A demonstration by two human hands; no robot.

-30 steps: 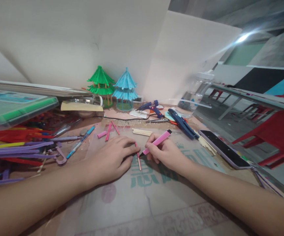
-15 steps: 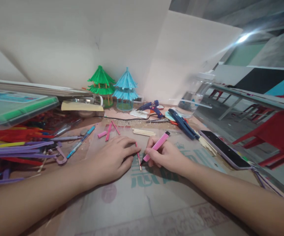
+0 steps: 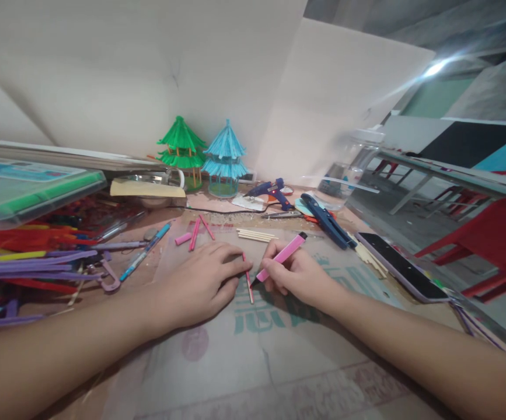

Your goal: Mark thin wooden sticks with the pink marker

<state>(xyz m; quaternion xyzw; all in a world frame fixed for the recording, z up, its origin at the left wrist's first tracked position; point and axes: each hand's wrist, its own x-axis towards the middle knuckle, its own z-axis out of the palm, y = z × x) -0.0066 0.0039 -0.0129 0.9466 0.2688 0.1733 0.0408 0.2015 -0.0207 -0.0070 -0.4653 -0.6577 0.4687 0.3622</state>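
Note:
My right hand [image 3: 299,275] is closed around a pink marker [image 3: 282,256], its dark tip slanting down to the left. That tip meets a thin wooden stick [image 3: 250,287], pink along most of its length and pale at the near end. With its fingertips, my left hand [image 3: 204,280] pins the stick's far part to the plastic sheet [image 3: 217,367]. Beyond the left hand lie a pink marker cap [image 3: 183,238] and several pink sticks [image 3: 194,234]. Plain wooden sticks [image 3: 257,235] lie in a row past the right hand.
Green [image 3: 181,151] and blue [image 3: 226,157] model pavilions stand by the back wall. A glue gun [image 3: 272,191], a blue cutter [image 3: 327,221] and a phone [image 3: 401,266] are behind and right. Purple pipe cleaners [image 3: 34,268], a blue pen [image 3: 146,251] and a plastic case [image 3: 38,189] occupy the left.
The marker has shifted slightly, its tip a little farther up the stick. My left hand stays in place on the stick.

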